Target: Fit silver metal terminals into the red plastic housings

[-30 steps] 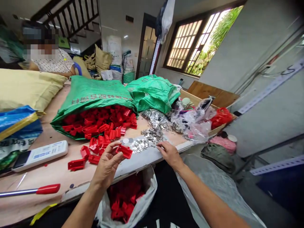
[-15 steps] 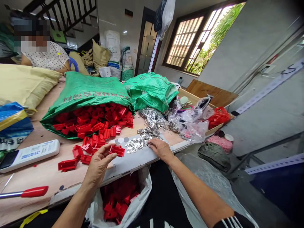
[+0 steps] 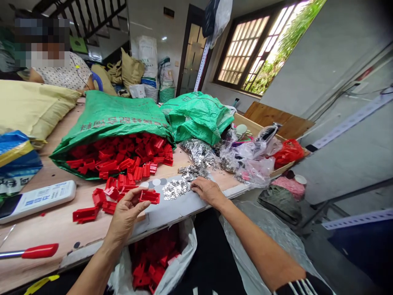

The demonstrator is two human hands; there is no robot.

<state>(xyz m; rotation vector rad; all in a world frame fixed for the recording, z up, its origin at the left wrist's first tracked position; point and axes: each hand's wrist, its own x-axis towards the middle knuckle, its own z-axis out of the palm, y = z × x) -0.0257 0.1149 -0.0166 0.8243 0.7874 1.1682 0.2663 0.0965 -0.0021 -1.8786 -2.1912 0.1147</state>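
Note:
My left hand [image 3: 127, 211] holds a red plastic part [image 3: 150, 197], an open rectangular box shape, between thumb and fingers above the table edge. My right hand [image 3: 208, 191] rests at the right side of a pile of small shiny metal pieces [image 3: 175, 189]. Its thumb and fingertips are pinched together, and what is between them is too small to make out. Loose red parts [image 3: 86, 214] lie left of my left hand, in front of a green woven sack [image 3: 123, 112] whose mouth spills many more. Below the edge, a white bag [image 3: 190, 241] holds further red parts.
A white device [image 3: 46, 198] and a red-handled tool [image 3: 39, 250] lie on the left. A clear bag of metal pieces [image 3: 199, 152], a second green sack [image 3: 199, 114] and a wooden tray [image 3: 284, 168] with plastic bags stand beyond. A person [image 3: 66, 73] sits across the table.
The view has shifted slightly. My left hand still holds the red part and my right hand stays at the metal pile, with hardly any movement of the fingers.

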